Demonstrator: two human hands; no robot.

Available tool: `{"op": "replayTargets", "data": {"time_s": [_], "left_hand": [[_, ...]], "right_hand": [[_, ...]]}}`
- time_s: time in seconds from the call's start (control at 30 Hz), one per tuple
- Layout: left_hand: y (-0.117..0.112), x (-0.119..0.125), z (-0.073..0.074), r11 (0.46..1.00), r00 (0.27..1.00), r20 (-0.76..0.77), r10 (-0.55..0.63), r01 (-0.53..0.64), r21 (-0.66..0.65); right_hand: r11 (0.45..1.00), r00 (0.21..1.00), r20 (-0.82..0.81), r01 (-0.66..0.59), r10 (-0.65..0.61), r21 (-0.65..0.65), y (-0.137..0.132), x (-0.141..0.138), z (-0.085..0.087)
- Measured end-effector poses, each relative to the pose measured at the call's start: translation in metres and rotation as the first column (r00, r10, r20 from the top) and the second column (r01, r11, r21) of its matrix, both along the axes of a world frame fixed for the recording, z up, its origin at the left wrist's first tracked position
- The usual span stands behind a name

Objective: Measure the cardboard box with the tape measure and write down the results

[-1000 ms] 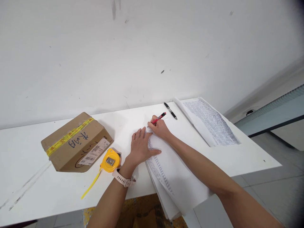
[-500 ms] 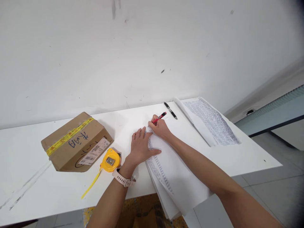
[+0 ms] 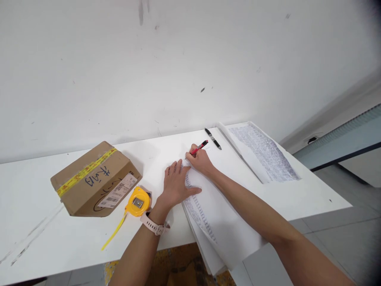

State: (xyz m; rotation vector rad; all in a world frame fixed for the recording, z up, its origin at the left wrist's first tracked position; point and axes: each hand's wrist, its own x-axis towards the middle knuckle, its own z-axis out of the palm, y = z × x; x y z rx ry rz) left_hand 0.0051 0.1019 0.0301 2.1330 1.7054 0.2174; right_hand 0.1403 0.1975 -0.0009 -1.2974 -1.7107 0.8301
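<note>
My right hand (image 3: 201, 160) grips a red pen (image 3: 199, 148), its tip down near the top of a white notebook page (image 3: 229, 216). My left hand (image 3: 176, 182) lies flat on the notebook's upper left part, fingers spread and thumb pointing right. Handwriting runs down the page's left side, and the lower pages hang past the table's front edge. A yellow tape measure (image 3: 138, 201), with a length of tape pulled out, lies just left of my left wrist. Beyond my right hand rests a black pen (image 3: 213, 139).
A cardboard box (image 3: 97, 180) with yellow tape and a label stands on the white table (image 3: 74, 242) at the left. At the right lies an open notebook (image 3: 263, 153) densely covered in writing. The wall (image 3: 166, 71) rises behind the table.
</note>
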Motion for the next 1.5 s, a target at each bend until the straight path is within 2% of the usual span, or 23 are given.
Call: {"op": "replayTargets", "data": {"time_s": [0.6, 1.33, 1.43, 1.5], "left_hand": [[-0.0004, -0.0014, -0.0030, 1.000, 0.999, 0.053, 0.006, -0.007, 0.026], [-0.0004, -0.0011, -0.0026, 1.000, 1.000, 0.023, 0.001, -0.002, 0.012], [0.0019, -0.0022, -0.0059, 1.000, 0.999, 0.052, -0.002, 0.001, 0.030], [0.0023, -0.0005, -0.0068, 0.999, 0.998, 0.062, 0.000, -0.003, 0.038]], "right_hand": [[1.000, 1.000, 0.005, 0.011, -0.011, 0.001, 0.0007, 0.0012, -0.0001], [0.999, 0.999, 0.019, 0.044, -0.044, 0.003, 0.0014, 0.0011, -0.0008], [0.993, 0.994, -0.010, 0.107, -0.107, 0.039, 0.0010, 0.0020, -0.0001], [0.984, 0.991, -0.041, 0.131, -0.127, 0.123, -0.0010, 0.0067, 0.0026]]}}
